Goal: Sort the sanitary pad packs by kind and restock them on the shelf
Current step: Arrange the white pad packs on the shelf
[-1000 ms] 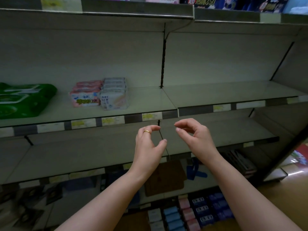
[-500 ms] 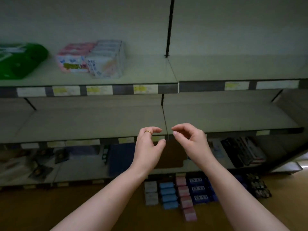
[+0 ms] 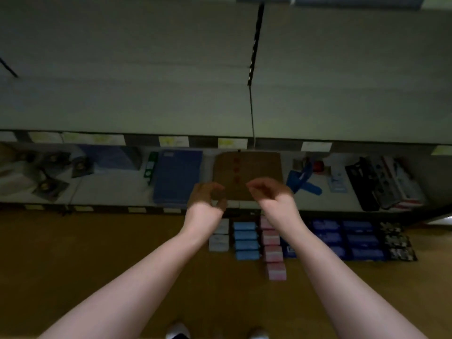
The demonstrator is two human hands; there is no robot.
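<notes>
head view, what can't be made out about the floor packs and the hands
All in the head view:
Left hand and right hand: finger detail lost in shadow and blur.
Print on light blue rectangular packs and pink rectangular packs: too small, blurred.
White rectangular packs: partly behind the left wrist.
White shoes: cut off by the bottom edge.

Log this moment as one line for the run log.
left hand: empty, loosely curled | right hand: empty, loosely curled | pad packs: colour-grouped columns on floor | pickup: not yet
</notes>
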